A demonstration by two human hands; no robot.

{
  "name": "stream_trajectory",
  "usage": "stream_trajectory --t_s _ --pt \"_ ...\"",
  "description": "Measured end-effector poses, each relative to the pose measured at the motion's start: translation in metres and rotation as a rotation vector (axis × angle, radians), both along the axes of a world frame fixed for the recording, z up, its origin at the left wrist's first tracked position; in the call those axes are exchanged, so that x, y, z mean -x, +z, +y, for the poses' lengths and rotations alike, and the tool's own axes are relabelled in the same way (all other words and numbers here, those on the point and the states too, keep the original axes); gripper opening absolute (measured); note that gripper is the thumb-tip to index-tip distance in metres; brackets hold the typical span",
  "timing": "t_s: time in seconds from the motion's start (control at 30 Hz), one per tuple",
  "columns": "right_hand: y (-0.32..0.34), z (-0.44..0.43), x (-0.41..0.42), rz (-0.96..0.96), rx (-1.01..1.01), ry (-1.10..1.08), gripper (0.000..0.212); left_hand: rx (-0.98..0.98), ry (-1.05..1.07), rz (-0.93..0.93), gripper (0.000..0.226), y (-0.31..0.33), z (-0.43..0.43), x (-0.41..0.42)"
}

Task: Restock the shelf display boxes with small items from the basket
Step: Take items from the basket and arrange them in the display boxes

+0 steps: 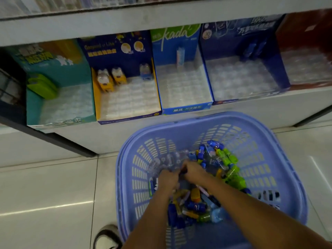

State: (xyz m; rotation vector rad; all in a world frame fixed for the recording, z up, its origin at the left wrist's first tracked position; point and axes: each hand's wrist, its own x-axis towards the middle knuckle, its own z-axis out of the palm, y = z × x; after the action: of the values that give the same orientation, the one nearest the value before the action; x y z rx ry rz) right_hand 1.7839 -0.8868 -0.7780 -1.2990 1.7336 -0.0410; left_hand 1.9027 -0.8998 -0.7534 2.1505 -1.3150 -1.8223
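The left forearm point(152, 212) and the right forearm point(242, 203), both bare, reach forward and down into the basket point(215, 117) and converge toward its middle. The left forearm comes in over the near edge and the right one crosses the near right corner. The left hand point(168, 177) lies knuckles-up toward the left wall, its fingers curled under and hidden. The right hand point(193, 170) sits just beside it, almost touching, with its fingers bent inward too. Blur makes it unclear whether either hand grips anything. One shoe point(107, 236) shows by the basket's near left corner.
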Motion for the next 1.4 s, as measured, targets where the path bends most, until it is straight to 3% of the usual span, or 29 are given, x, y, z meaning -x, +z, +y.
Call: stream_trajectory --t_s 0.07,0.1,0.17,0.27,0.4,0.57,0.67,0.8,0.93,1.03,1.13,1.23,1.4 --pt "0.011 -0.002 0.012 -0.349 -0.078 -0.086 0.011 -0.135 0.200 0.118 0.029 -0.001 -0.009 0.004" --pt "0.015 -0.004 0.019 -0.420 -0.091 -0.099 0.011 -0.154 0.234 0.144 0.026 -0.002 -0.011 0.006" --pt "0.017 -0.011 0.035 -0.193 0.024 -0.044 0.015 -0.144 0.273 0.137 0.032 -0.004 -0.013 0.007" --pt "0.010 -0.018 0.047 0.241 0.205 0.036 0.044 -0.123 0.300 0.135 0.031 -0.003 -0.012 0.007" --pt "-0.003 -0.021 0.036 0.480 0.186 0.278 0.055 -0.057 0.186 0.135 0.042 0.002 -0.011 0.004" --pt "-0.001 -0.024 0.031 0.590 0.120 0.318 0.032 -0.001 0.109 0.195 0.043 0.013 -0.019 0.000" --pt "0.023 -0.022 0.036 0.402 0.055 0.101 0.015 -0.016 0.082 0.290 0.035 0.034 -0.028 -0.001" --pt "0.083 -0.016 0.035 -0.157 0.036 -0.334 0.015 0.059 0.049 0.422 0.026 0.086 -0.047 -0.018" --pt "0.163 -0.010 0.021 -0.566 0.099 -0.330 0.022 0.241 -0.054 0.469 0.024 0.148 -0.063 -0.046" --pt "0.217 -0.018 0.008 -0.669 0.250 -0.214 0.031 0.391 0.021 0.526 0.024 0.181 -0.071 -0.068" --pt "0.252 -0.045 -0.006 -0.457 0.568 -0.179 0.019 0.502 0.124 0.541 0.025 0.193 -0.080 -0.085" --pt "0.267 -0.089 -0.021 -0.256 0.847 -0.236 0.019 0.551 0.154 0.498 0.028 0.190 -0.085 -0.091" --pt "0.267 -0.164 -0.047 0.095 1.061 -0.071 0.020 0.611 0.213 0.475 0.027 0.180 -0.091 -0.090"
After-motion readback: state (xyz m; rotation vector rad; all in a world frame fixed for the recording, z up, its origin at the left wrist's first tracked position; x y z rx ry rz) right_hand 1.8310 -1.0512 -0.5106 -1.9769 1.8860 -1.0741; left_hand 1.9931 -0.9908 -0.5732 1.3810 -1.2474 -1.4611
